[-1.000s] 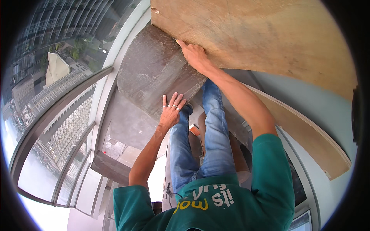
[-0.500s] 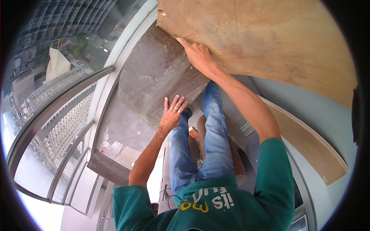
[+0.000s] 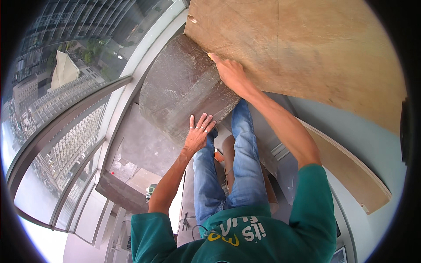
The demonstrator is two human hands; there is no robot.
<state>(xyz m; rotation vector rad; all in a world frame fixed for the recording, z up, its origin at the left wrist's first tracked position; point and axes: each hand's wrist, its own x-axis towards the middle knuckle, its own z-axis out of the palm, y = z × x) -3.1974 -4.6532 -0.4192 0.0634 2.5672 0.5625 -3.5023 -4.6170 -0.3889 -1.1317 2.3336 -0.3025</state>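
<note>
A worn grey-brown board (image 3: 175, 83) lies in front of me, smeared with pale marks. My left hand (image 3: 198, 135), with rings on its fingers, rests palm down near the board's near edge, its fingers spread. Farther off, my right hand (image 3: 231, 74) is closed with the index finger reaching forward. Its fingertip is at the seam where the board meets a large light-brown plywood sheet (image 3: 315, 48). A small yellowish bit shows at that fingertip, too small to name.
To the left runs a window with a curved metal rail (image 3: 66, 111), buildings far below. A curved plywood strip (image 3: 346, 162) lies at the right. Under my left forearm is a grey ledge (image 3: 120, 193), with a green and white round object (image 3: 150, 191) beside it.
The view has shifted slightly, and the green and white object now shows by my left forearm. Both hands keep nearly the same places on the board.
</note>
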